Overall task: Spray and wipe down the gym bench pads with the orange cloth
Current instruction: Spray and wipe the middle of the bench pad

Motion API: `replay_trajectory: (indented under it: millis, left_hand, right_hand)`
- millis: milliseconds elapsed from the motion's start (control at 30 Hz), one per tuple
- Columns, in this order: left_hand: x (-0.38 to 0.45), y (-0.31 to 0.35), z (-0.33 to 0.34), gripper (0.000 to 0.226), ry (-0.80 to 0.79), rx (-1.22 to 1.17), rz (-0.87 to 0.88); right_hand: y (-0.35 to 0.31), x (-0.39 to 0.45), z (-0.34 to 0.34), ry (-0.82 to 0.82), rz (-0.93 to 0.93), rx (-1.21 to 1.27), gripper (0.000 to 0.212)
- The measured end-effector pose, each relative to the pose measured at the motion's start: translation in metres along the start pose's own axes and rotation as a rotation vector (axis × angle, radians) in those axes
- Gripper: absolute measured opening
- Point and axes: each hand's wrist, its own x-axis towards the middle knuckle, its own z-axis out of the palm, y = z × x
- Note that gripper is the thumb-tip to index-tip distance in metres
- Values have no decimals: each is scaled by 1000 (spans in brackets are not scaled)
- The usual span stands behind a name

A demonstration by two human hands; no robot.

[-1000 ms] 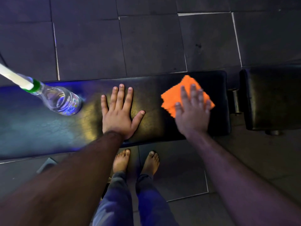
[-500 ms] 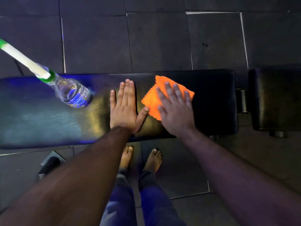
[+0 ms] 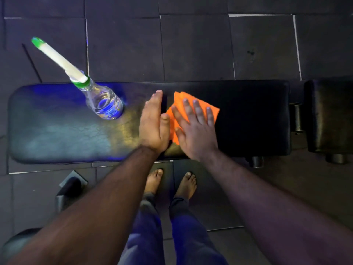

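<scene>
A long black bench pad (image 3: 57, 131) runs across the view, with a shorter black seat pad (image 3: 330, 115) at its right end. The orange cloth (image 3: 202, 106) lies on the long pad's middle, and my right hand (image 3: 194, 129) presses flat on it with fingers spread. My left hand (image 3: 152, 123) rests flat on the pad, fingers together, its thumb touching the cloth's left edge. A clear spray bottle (image 3: 103, 102) with a green collar and a white nozzle stands upright on the pad to the left of my hands.
Dark floor tiles (image 3: 191, 46) surround the bench. A metal hinge (image 3: 296, 117) joins the two pads, and bench feet (image 3: 257, 161) show below. My bare feet (image 3: 170, 182) stand just in front of the bench. A dark bench base (image 3: 66, 190) sits at the lower left.
My right hand has slid the orange cloth leftward along the pad until it meets my left hand. My left hand's fingers have closed together. The bottle stays put.
</scene>
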Motion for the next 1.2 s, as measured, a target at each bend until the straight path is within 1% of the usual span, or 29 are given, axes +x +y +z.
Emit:
replay_trajectory:
  millis: [33,67,100,133,167,200,233,267,300,333,367,400,433,467,500,533,567,600,633,700,767,833,900,967,1000,1033,1100,1133,1200]
  left_hand:
    - [-2,-1,-10,76,51,-25,20]
    - [-8,-2,-19,60,108,-32,21]
    - [-16,-3,-29,42,171,-29,-14]
    - [-25,-1,-38,30,253,-57,-98]
    - [-33,-1,-49,25,348,-90,-212]
    - [-34,-6,-62,27,457,-121,-302]
    - [-31,-10,-77,35,565,-139,-364]
    - [-29,-9,-87,50,666,-122,-422]
    - [-17,-9,-104,71,737,-97,-469]
    - [-18,-5,-108,92,747,-96,-478]
    - [-11,-3,-112,106,693,-91,-444]
    - [-9,3,-109,110,538,-115,-469]
    - [-12,14,-104,105,332,-109,-524]
    - [-10,22,-104,100,221,-64,-535]
    - [3,22,-109,104,276,-76,-493]
    - [24,19,-119,111,405,-130,-429]
    - [44,19,-129,111,511,-195,-402]
    - [55,20,-134,104,577,-255,-438]
    - [70,21,-142,94,597,-272,-453]
    - [69,24,-138,78,536,-172,-447]
    - [60,25,-131,72,464,-147,-442]
    - [67,25,-132,70,345,-182,-446]
    - [69,30,-129,68,136,-235,-424]
    - [67,42,-121,61,-76,-197,-310]
    - [68,51,-115,53,-166,-184,-278]
    - [72,64,-107,39,-244,-197,-264]
    - [77,92,-86,6,-343,-221,-250]
    - [79,107,-74,8,-377,-236,-258]
    - [81,138,-54,20,-453,-248,-273]
  right_hand:
    - [-3,-10,2,20,-8,13,71]
    - [-3,-17,3,50,13,40,71]
    - [-5,-22,2,84,53,82,70]
    - [-8,-27,1,135,105,126,68]
    - [-12,-32,-1,197,157,157,64]
    - [-19,-36,-3,255,196,172,57]
    - [-25,-40,-4,288,217,180,50]
    - [-32,-43,-5,291,223,182,45]
    - [-39,-45,-6,270,223,178,42]
    - [-44,-45,-8,239,228,169,40]
    - [-49,-43,-11,205,245,160,40]
    - [-52,-40,-15,171,269,152,39]
    - [-55,-38,-18,132,292,140,40]
    - [-57,-35,-22,88,309,126,40]
    - [-59,-33,-26,46,320,112,41]
    - [-61,-32,-29,15,328,104,41]
    - [-61,-30,-33,-7,334,102,41]
    - [-62,-29,-36,-20,337,104,41]
    - [-61,-28,-39,-30,336,110,41]
    - [-56,-29,-45,-60,312,120,43]
    - [-48,-32,-54,-128,265,125,48]
    - [-40,-36,-63,-210,208,137,57]
    - [-33,-42,-72,-274,161,148,61]
    - [-23,-50,-79,-308,138,159,60]
    - [-16,-55,-81,-318,134,168,60]
    - [-7,-59,-85,-324,140,177,61]
    - [13,-68,-94,-321,187,189,61]
    - [26,-73,-99,-312,222,187,60]
    - [61,-84,-110,-289,314,191,58]
